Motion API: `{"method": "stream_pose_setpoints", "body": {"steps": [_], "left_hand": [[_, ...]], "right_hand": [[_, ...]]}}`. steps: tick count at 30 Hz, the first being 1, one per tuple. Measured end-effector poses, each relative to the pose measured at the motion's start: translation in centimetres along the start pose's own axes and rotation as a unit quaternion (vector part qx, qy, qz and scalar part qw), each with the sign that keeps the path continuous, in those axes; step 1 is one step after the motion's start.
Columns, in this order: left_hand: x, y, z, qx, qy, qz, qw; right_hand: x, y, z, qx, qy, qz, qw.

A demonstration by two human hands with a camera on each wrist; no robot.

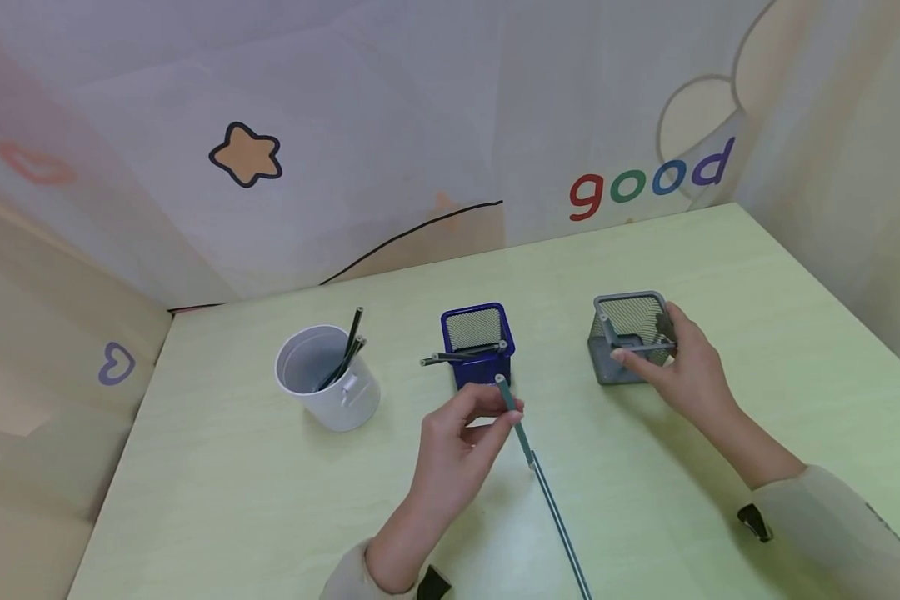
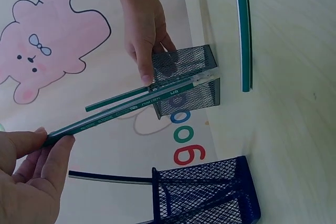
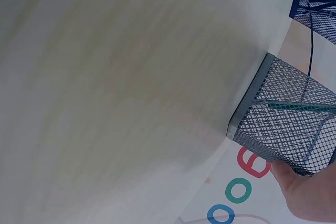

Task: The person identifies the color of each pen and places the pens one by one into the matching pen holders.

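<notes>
My left hand (image 1: 457, 442) pinches a green pencil (image 1: 516, 425) by one end between thumb and fingers. In the left wrist view this pencil slants across in front of the grey mesh pen holder (image 2: 186, 59). My right hand (image 1: 690, 371) grips that holder (image 1: 618, 375) at its right side, with the thumb at the near rim. Inside it leans another green pencil (image 3: 299, 107). One more green pencil (image 1: 558, 517) lies on the table by the lower end of the held one.
Left of the grey holder stands a blue mesh pen holder (image 1: 483, 369) with several dark pencils (image 1: 450, 357) sticking out sideways. Further left is a white cup (image 1: 348, 408) holding several dark pencils (image 1: 352, 333). A printed curtain (image 1: 390, 125) closes off the table's back edge.
</notes>
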State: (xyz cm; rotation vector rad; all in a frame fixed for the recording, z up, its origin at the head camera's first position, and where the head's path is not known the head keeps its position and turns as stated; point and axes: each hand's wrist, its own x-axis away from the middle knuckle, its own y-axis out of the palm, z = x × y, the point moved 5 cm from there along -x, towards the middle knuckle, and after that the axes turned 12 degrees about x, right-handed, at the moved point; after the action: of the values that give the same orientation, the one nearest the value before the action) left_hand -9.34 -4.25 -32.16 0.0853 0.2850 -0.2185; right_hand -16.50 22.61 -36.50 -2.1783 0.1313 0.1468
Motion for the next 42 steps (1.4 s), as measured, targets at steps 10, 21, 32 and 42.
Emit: {"method": "stream_pose_setpoints", "body": {"steps": [10,21,32,42], "left_hand": [[-0.3,0.2,0.2,0.012,0.095,0.008,0.9954],[-0.7,0.6,0.4,0.033,0.129,0.019,0.9909],[-1.6,1.1,0.3,0.048,0.179,0.052,0.9812],[-2.4,1.9,-0.1,0.072,0.227,0.052,0.9699]], "right_hand": [[-0.1,0.2,0.1,0.009,0.006,-0.005,0.9999],[0.0,0.3,0.3,0.003,0.0,0.002,1.0],[0.0,0.1,0.2,0.012,0.011,-0.001,0.9999],[0.0,0.2,0.3,0.002,0.006,0.003,1.0]]}}
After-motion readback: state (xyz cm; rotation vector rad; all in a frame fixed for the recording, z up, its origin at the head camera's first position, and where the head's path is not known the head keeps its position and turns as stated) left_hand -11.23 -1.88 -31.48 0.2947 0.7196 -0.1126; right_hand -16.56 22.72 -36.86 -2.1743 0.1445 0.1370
